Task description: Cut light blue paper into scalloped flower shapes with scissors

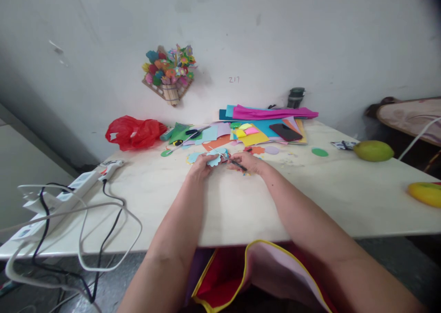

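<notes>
My left hand pinches a light blue scalloped paper flower over the middle of the table. Closed around a pair of scissors is my right hand, its fingers at the handles. The blades point left and lie at the flower's edge. Just left of my left hand is another light blue cutout, with a yellow one partly under it. Beyond my right hand lie an orange scalloped cutout and a lilac one. Small scraps are scattered near my right hand.
Coloured sheets and a phone lie at the back, near a dark cup. A red plastic bag sits back left. A power strip with looping cables occupies the left edge. A green mango rests at right.
</notes>
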A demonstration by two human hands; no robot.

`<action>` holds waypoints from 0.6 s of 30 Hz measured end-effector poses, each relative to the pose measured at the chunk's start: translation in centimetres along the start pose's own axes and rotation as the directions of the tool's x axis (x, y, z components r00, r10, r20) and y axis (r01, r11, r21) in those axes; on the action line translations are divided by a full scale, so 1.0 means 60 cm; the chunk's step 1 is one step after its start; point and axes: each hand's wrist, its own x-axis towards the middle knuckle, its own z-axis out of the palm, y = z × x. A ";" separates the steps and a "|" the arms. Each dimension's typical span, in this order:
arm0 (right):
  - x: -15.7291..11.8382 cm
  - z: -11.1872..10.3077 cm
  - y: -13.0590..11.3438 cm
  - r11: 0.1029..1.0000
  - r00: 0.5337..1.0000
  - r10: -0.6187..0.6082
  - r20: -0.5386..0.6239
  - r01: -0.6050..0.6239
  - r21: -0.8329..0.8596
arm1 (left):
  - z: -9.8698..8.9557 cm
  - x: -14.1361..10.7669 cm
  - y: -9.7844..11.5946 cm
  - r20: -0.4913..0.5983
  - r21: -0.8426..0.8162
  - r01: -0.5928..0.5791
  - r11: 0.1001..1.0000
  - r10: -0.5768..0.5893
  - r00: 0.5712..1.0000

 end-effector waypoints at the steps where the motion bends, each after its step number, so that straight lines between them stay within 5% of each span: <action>1: -0.001 0.000 -0.001 1.000 1.000 -0.005 -0.001 0.005 -0.005 | 0.000 -0.001 0.001 0.011 0.007 0.000 1.000 0.000 1.000; 18: -0.012 0.000 -0.016 0.998 0.998 0.052 -0.037 -0.051 0.023 | 0.003 -0.003 0.011 0.044 0.138 0.015 0.990 -0.021 0.999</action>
